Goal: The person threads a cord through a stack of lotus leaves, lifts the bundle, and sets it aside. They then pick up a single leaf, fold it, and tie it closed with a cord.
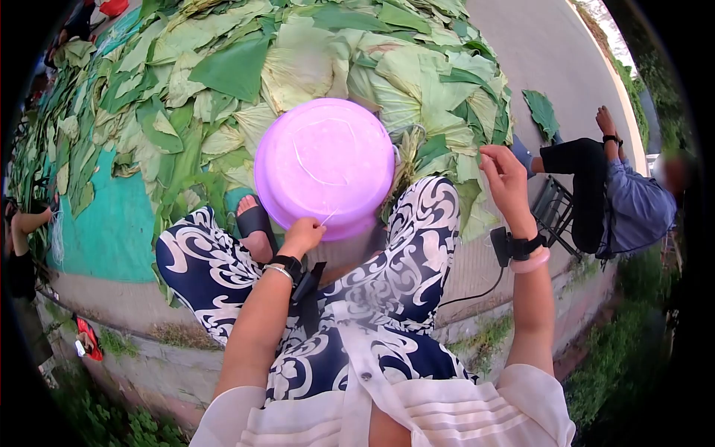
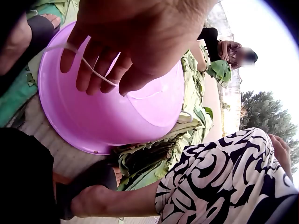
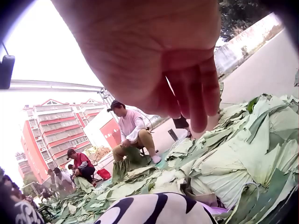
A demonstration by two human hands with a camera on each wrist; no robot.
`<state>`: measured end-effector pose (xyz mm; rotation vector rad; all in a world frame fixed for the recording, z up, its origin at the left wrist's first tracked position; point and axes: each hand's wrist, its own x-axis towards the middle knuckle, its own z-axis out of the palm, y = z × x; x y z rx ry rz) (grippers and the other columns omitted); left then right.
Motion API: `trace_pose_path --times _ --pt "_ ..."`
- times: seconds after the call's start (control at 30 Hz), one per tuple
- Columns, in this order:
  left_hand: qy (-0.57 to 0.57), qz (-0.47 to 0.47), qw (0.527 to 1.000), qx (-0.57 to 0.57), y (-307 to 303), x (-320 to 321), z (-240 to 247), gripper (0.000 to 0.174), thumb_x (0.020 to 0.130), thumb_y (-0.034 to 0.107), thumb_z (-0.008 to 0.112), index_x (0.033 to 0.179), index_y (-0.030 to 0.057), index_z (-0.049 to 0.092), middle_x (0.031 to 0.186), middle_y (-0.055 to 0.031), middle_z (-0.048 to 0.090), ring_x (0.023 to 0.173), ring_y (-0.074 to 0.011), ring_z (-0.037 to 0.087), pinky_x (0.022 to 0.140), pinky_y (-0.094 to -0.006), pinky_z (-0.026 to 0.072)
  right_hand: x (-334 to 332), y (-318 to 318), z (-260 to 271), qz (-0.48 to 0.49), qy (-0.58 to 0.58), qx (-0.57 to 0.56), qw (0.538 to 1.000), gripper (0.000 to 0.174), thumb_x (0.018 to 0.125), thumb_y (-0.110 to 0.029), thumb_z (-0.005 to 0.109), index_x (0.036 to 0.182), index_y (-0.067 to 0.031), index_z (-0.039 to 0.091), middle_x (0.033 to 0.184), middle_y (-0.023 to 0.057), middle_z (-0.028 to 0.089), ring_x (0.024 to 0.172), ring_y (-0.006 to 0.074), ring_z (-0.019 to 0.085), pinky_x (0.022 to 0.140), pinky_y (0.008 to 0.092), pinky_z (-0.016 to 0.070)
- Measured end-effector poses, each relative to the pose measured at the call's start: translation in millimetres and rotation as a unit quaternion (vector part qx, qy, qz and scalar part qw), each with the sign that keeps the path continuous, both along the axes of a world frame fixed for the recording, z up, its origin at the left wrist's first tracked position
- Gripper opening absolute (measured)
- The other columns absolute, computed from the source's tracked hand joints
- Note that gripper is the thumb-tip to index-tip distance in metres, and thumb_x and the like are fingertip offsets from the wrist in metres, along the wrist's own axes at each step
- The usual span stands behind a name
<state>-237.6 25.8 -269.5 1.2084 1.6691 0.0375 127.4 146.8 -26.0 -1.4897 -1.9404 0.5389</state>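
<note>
An upturned pink basin (image 1: 324,160) stands between the person's knees, its round bottom facing up. Just over its near edge, the left hand (image 1: 304,235) pinches a thin white string (image 1: 328,217); in the left wrist view the string (image 2: 97,73) crosses the fingers of the left hand (image 2: 135,42) down to the thumb tip. A loop of white line lies on the basin's bottom. Off to the right, the right hand (image 1: 508,182) is raised in the air with relaxed, slightly bent fingers, and nothing shows in the right hand (image 3: 154,60) in the right wrist view.
Large green leaves (image 1: 417,82) lie in layers beyond and beside the basin, partly over a green sheet (image 1: 104,223). At right a person (image 1: 633,194) sits by a black folding stool (image 1: 553,212). A dark cable (image 1: 477,296) hangs from the right wrist's camera.
</note>
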Motion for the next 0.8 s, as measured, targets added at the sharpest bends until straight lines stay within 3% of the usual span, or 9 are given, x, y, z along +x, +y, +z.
trace_pose_path --times 0.07,0.17,0.27,0.5,0.6,0.8 --pt "0.0 -0.019 1.0 0.021 -2.0 -1.7 -8.5 0.032 0.085 0.037 0.062 0.099 0.0098 0.07 0.097 -0.0129 0.07 0.094 -0.0316 0.065 0.082 -0.0416 0.0487 22.8 -27.6 13.7 -0.013 -0.079 -0.007 0.997 0.011 0.088 -0.006 0.061 0.098 0.0002 0.063 0.084 0.0071 0.06 0.067 0.0129 0.057 0.062 0.0243 0.046" --pt "0.023 -0.056 0.996 0.066 -6.0 0.6 15.4 0.034 0.085 0.035 0.062 0.102 0.0074 0.07 0.093 -0.0145 0.07 0.09 -0.0302 0.067 0.08 -0.0396 0.0502 52.6 -60.6 42.6 -0.032 -0.172 -0.021 0.984 0.009 0.089 -0.007 0.061 0.093 0.0008 0.063 0.08 0.0111 0.06 0.064 0.0203 0.059 0.06 0.0278 0.046" --pt "0.019 -0.074 0.996 0.035 -4.7 2.2 10.7 0.036 0.084 0.037 0.062 0.103 0.0074 0.069 0.099 -0.0152 0.069 0.096 -0.0322 0.065 0.084 -0.0411 0.0488 86.8 -73.2 71.5 -0.03 -0.278 -0.004 0.96 0.01 0.089 -0.009 0.061 0.093 -0.0002 0.063 0.078 0.0124 0.06 0.062 0.0249 0.058 0.058 0.03 0.0454" --pt "0.05 -0.063 0.995 0.05 -0.6 0.5 4.0 0.036 0.086 0.035 0.062 0.105 0.0051 0.069 0.099 -0.0159 0.069 0.095 -0.0311 0.066 0.084 -0.0392 0.0494 110.8 -76.8 124.2 -0.078 -0.247 0.006 0.966 0.013 0.09 -0.009 0.06 0.094 0.0021 0.063 0.074 0.0098 0.058 0.062 0.0153 0.057 0.058 0.0267 0.0435" --pt "0.041 -0.069 0.995 0.057 1.5 -4.2 -5.8 0.037 0.086 0.036 0.061 0.105 0.0054 0.069 0.103 -0.0169 0.068 0.099 -0.0328 0.064 0.086 -0.0413 0.0485 116.5 -81.7 115.1 -0.075 -0.219 -0.021 0.973 0.014 0.092 -0.011 0.059 0.095 0.0023 0.063 0.075 0.0096 0.061 0.062 0.0137 0.059 0.057 0.0253 0.045" --pt "0.031 -0.057 0.996 0.054 3.3 -7.5 -11.2 0.037 0.086 0.038 0.06 0.104 0.0068 0.069 0.104 -0.0173 0.068 0.1 -0.0342 0.063 0.086 -0.0428 0.0484 117.8 -161.1 38.5 -0.05 -0.261 -0.209 0.941 0.02 0.086 -0.019 0.065 0.095 -0.0008 0.067 0.083 0.0146 0.065 0.069 0.0259 0.063 0.062 0.0341 0.0497"
